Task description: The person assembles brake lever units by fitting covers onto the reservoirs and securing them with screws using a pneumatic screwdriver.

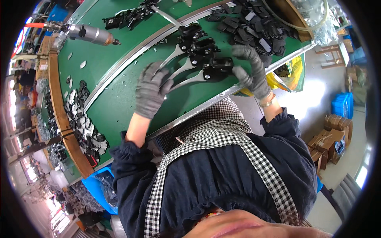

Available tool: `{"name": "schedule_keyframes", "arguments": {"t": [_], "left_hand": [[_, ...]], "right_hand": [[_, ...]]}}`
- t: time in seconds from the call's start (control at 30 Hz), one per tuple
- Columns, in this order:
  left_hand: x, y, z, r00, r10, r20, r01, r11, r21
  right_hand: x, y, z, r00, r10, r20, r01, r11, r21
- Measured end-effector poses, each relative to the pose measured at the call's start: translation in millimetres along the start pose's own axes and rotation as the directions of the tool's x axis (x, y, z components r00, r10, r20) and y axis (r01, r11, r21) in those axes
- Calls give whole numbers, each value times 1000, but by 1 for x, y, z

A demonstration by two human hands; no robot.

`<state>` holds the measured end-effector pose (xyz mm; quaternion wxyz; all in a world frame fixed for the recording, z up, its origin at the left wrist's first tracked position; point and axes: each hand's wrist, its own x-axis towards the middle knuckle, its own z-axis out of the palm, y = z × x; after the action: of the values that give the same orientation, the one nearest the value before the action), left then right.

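Three brake levers (197,63), with silver lever blades and black bodies, lie side by side on the green worktop (119,85). My left hand (151,93), in a grey glove, rests at the blade ends with its fingers spread and its thumb beside the nearest blade. My right hand (254,73), gloved the same way, is at the black body of the nearest lever. Its fingers are curved and apart, with nothing between them; whether the thumb touches the body, I cannot tell.
Flat black pieces (254,29) are heaped at the far right. A power screwdriver (91,35) lies far left, above a pile of silver and black pieces (85,123). More black assemblies (131,18) lie beyond the metal rail (135,53). A yellow bag (291,75) hangs by the right edge.
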<state>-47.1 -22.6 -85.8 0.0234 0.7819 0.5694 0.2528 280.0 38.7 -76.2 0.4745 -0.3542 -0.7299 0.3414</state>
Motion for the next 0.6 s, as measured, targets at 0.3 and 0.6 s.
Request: {"name": "schedule_keyframes", "arguments": {"t": [0.3,0.6], "left_hand": [[-48,-36,-48,955,-240,-171,257,963,83],[-200,-119,-129,620,-572,-538,783,499,372]], "right_hand": [[60,55,-36,967,253,-6,-148,545,-825],[61,97,-45,983,-108,151,185,623,-760]]}}
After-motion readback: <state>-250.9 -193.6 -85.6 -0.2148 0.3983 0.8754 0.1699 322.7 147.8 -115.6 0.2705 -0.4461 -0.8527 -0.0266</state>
